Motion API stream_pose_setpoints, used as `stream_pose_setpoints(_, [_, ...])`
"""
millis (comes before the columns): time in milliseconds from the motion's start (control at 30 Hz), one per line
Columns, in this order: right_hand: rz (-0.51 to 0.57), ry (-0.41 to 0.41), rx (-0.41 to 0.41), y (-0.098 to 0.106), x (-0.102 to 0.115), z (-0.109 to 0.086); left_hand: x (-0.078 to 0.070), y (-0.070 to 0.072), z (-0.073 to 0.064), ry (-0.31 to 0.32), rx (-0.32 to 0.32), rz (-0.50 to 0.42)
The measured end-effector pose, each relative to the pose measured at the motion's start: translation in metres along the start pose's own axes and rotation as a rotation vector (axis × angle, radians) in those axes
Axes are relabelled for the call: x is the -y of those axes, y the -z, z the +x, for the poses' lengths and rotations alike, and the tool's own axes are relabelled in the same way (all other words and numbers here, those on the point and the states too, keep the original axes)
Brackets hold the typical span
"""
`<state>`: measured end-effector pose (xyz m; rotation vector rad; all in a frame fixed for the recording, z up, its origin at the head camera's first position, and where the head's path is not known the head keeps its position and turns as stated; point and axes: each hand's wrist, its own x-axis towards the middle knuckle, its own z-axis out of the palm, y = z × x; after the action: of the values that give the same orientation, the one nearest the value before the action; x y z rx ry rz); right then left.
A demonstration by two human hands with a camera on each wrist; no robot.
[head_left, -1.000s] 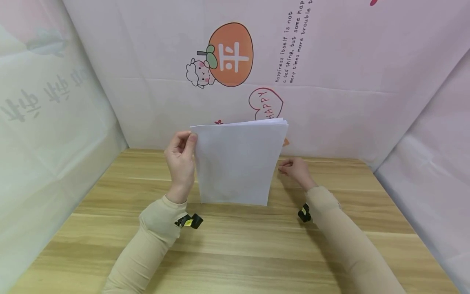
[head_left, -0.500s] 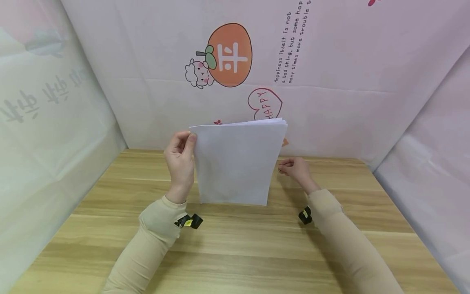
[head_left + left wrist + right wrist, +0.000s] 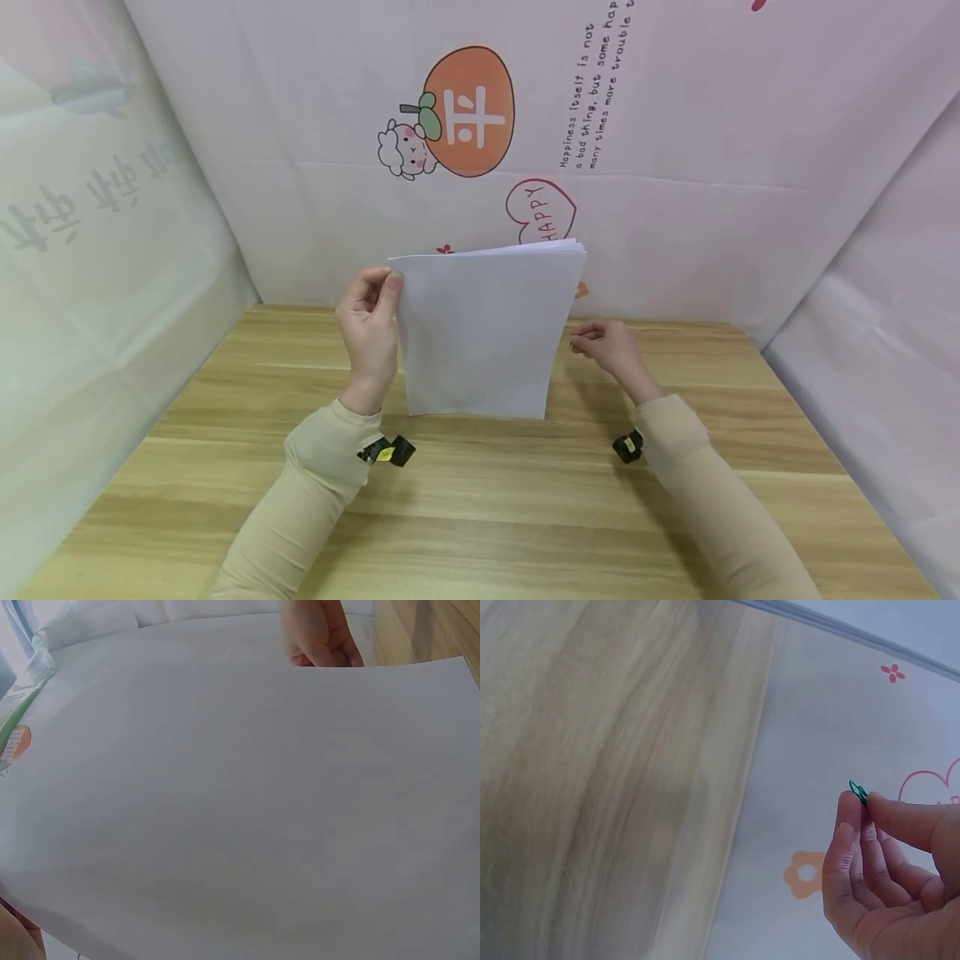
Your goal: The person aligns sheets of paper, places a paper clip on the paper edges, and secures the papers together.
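A stack of white paper sheets (image 3: pixel 487 333) stands upright above the table, its top right edges slightly fanned. At its upper left corner my left hand (image 3: pixel 370 329) pinches the sheets between thumb and fingers. Just right of the stack, my right hand (image 3: pixel 609 346) is apart from the paper. Between its thumb and index fingertips it pinches a small green paper clip (image 3: pixel 858 792), whose loops poke out past the fingertips. In the left wrist view the sheets fill most of the picture and cover much of the right hand.
The wooden table (image 3: pixel 480 517) runs under both arms. Behind it hangs a white printed cloth (image 3: pixel 675 108), with more cloth on both sides. Small black cameras sit at the left wrist (image 3: pixel 401 451) and the right wrist (image 3: pixel 628 447).
My right wrist and forearm have shifted slightly right and toward me, still with the paper clip pinched. The left hand and the sheets stay nearly where they were.
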<state>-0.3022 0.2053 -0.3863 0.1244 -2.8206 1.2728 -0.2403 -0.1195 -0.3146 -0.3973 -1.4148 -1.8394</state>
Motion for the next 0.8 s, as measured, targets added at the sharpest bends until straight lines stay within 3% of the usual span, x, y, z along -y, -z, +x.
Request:
stream_pose_setpoints(467, [0.035,0.058,-0.004,0.003,0.008,-0.015,0.0,0.001,0.001,0.004,-0.002,0.01])
stream_pose_setpoints(800, [-0.011,0.092,-0.067,0.009,0.022,-0.028,0.0,-0.001,0.001,0.006,-0.001,0.007])
